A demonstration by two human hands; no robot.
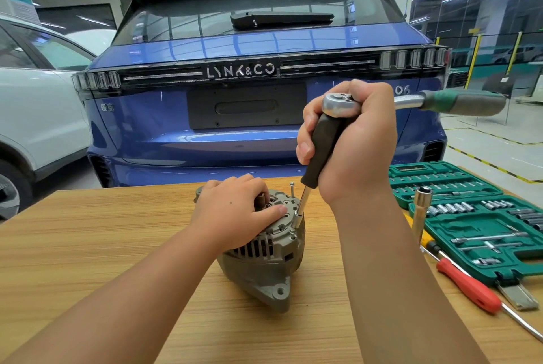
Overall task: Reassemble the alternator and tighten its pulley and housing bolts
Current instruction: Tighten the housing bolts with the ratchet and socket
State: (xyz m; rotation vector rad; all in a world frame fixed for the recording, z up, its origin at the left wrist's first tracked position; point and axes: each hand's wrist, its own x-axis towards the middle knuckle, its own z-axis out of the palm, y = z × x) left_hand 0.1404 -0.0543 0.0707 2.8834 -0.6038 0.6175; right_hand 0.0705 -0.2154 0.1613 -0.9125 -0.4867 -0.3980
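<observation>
On the wooden table (117, 246) the alternator (264, 257) stood housing-up, the left hand (235, 210) resting flat-fingered on it while the right hand (349, 146) gripped the ratchet extension (320, 149), its socket (298, 219) on one housing bolt, another bolt (292, 188) apparently still proud.

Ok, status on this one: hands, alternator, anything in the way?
Left hand steadying alternator. Right hand gripping ratchet driver on housing bolt. Nothing obstructing.
</observation>
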